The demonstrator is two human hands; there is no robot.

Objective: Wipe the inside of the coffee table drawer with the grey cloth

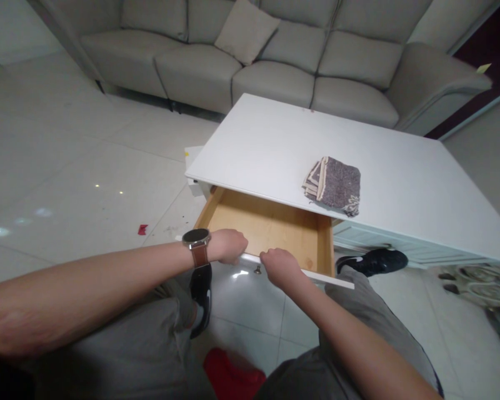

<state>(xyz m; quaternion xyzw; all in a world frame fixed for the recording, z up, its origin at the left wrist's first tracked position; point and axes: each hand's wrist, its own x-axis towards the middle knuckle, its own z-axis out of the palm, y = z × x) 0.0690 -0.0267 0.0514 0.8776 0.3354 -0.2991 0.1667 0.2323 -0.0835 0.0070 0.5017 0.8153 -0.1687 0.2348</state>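
A wooden drawer [275,222] with a white front is pulled out from the white coffee table [266,144]; its pale wood bottom shows bare. My left hand [229,245], with a watch [196,238] on the wrist, is closed over the top edge of the drawer front. Just right of it, my right hand [280,266] grips the same edge. Between the two hands, a small metal knob [257,270] sticks out from the front. A folded grey-brown cloth [337,186] lies on the tabletop near its front edge, above the drawer.
Behind the table stands a long grey sofa [279,83] with a beige cushion [246,30]. On the tiled floor are a red scrap [142,229] at left and a red object [233,375] between my legs. A patterned mat [479,283] lies at right.
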